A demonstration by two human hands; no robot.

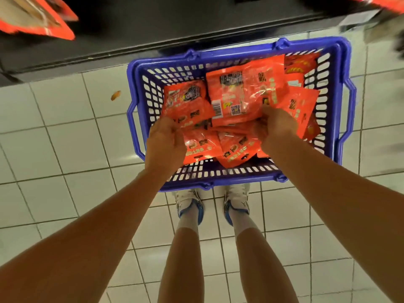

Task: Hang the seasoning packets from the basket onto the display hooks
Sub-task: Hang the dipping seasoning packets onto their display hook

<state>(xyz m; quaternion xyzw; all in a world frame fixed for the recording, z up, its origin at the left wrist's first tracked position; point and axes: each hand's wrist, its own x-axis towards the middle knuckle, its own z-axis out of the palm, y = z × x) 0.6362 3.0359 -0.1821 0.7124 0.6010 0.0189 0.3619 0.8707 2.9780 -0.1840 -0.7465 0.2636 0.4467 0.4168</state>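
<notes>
A blue plastic basket (pixel 341 88) stands on the tiled floor in front of my feet, filled with several red seasoning packets (pixel 238 92). Both my hands are down inside it. My left hand (pixel 164 141) grips the edge of a red packet (pixel 201 145) at the basket's near left. My right hand (pixel 277 127) has its fingers curled round a bunch of packets near the middle. Red packets (pixel 37 20) hanging on the display show blurred at the top left; the hooks themselves are not visible.
A dark shelf base (pixel 153 36) runs across the top, just beyond the basket. White floor tiles (pixel 65 149) surround the basket, with a small orange scrap (pixel 115 95) lying to its left. My two shoes (pixel 190 204) stand right behind the basket.
</notes>
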